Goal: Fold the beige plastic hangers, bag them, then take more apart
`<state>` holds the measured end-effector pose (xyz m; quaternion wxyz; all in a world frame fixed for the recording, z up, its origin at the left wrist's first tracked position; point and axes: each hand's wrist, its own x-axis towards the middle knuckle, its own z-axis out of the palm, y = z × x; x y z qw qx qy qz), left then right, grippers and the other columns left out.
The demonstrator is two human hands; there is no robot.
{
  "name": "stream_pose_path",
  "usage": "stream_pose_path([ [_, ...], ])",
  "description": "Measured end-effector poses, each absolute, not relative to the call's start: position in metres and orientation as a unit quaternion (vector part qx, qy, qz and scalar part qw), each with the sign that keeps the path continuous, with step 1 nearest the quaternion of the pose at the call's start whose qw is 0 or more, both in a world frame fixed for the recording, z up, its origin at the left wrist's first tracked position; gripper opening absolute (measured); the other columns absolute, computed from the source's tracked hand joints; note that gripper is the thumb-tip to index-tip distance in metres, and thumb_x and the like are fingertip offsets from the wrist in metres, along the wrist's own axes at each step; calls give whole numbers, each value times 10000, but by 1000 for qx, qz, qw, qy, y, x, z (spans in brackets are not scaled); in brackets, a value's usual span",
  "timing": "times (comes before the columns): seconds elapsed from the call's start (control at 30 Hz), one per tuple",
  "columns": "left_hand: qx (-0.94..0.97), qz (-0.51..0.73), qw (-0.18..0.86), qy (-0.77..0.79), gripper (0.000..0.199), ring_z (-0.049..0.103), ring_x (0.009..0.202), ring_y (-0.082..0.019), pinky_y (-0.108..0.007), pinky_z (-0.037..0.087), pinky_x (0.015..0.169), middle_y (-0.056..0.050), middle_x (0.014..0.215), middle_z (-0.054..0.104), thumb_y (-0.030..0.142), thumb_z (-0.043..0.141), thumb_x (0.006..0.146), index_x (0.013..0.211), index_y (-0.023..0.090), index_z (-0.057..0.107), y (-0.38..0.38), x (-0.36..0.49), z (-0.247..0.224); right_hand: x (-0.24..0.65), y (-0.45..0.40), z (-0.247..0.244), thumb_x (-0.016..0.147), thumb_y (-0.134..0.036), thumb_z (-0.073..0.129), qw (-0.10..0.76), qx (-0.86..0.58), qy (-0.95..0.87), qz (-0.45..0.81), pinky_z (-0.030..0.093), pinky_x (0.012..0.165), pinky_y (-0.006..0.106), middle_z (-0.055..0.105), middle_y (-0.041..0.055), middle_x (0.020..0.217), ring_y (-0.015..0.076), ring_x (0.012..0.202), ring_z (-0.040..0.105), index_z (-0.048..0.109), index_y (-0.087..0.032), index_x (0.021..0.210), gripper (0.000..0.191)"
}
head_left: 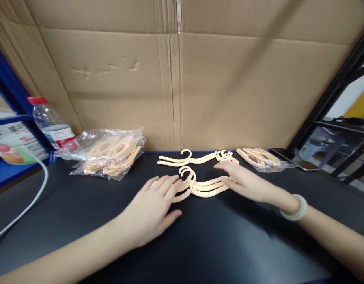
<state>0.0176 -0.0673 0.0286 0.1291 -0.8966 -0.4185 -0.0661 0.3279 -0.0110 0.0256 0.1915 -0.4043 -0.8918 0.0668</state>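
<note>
A see-through plastic bag (pixel 84 145) sits left of the left fingers (pixel 165 187). These lie over curvy, cream plastic hangers (pixel 210 193), thumb wide. The right fingers (pixel 231 167) are at the hangers' other ends; I can't tell if they grip.

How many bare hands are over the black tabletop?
2: the bare left hand over the left end of the front curved cream plastic hangers, the bare right hand by their right end.

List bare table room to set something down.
Free: the black tabletop in front of the nearer peach plastic hangers, between left hand and right forearm; left, between curved white cable and left hand. Crowded: back edge, with more hangers and clear plastic bags.
</note>
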Motion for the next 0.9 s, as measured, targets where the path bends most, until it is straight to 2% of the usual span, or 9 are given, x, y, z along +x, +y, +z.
stream_pose_path([
  [0.1, -897, -62, 101, -426, 669, 334, 1395, -362, -585, 273, 1099, -157, 1528, 358, 513, 402, 948, 1496, 149, 282, -78, 24, 4, 307, -27, 16, 987, -465, 359, 124, -385, -910, 91, 243, 1171, 485, 262, 154, 1561, 278, 1452, 200, 267, -102, 1498, 633],
  [0.2, -885, -78, 106, -447, 754, 226, 1428, -404, -648, 213, 1096, -179, 1554, 278, 594, 337, 943, 1524, 133, 205, -80, 22, -12, 299, -33, 9, 987, -535, 323, 75, -379, -917, 97, 164, 1188, 518, 164, 108, 1590, 282, 1471, 88, 167, -133, 1535, 696],
  [0.3, -885, -83, 93, -449, 721, 238, 1426, -399, -647, 217, 1095, -175, 1547, 298, 574, 340, 951, 1519, 144, 231, -74, 19, -12, 301, -32, 4, 990, -536, 321, 70, -379, -919, 84, 163, 1176, 558, 169, 85, 1589, 297, 1468, 86, 153, -182, 1539, 675],
  [0.47, -890, -110, 66, -437, 435, 430, 1339, -322, -583, 332, 1055, -95, 1432, 516, 301, 348, 991, 1413, 244, 440, -50, 14, 4, 307, -25, -1, 1005, -476, 339, 99, -377, -919, 62, 218, 1153, 585, 242, 88, 1571, 311, 1458, 140, 179, -218, 1535, 611],
  [0.6, -887, -162, 74, -427, 363, 555, 1202, -267, -506, 397, 1009, -78, 1294, 636, 184, 373, 961, 1253, 235, 582, -35, 9, 6, 311, -22, -4, 1006, -467, 346, 104, -369, -922, 59, 218, 1163, 565, 222, 66, 1579, 299, 1461, 132, 142, -243, 1539, 614],
  [0.9, -890, -189, 59, -411, 350, 547, 1208, -259, -528, 344, 1050, -85, 1301, 623, 176, 415, 936, 1256, 222, 549, -37, 9, 2, 311, -22, -6, 1009, -492, 303, 87, -381, -919, 55, 194, 1173, 554, 194, 65, 1588, 289, 1468, 101, 126, -208, 1543, 630],
])
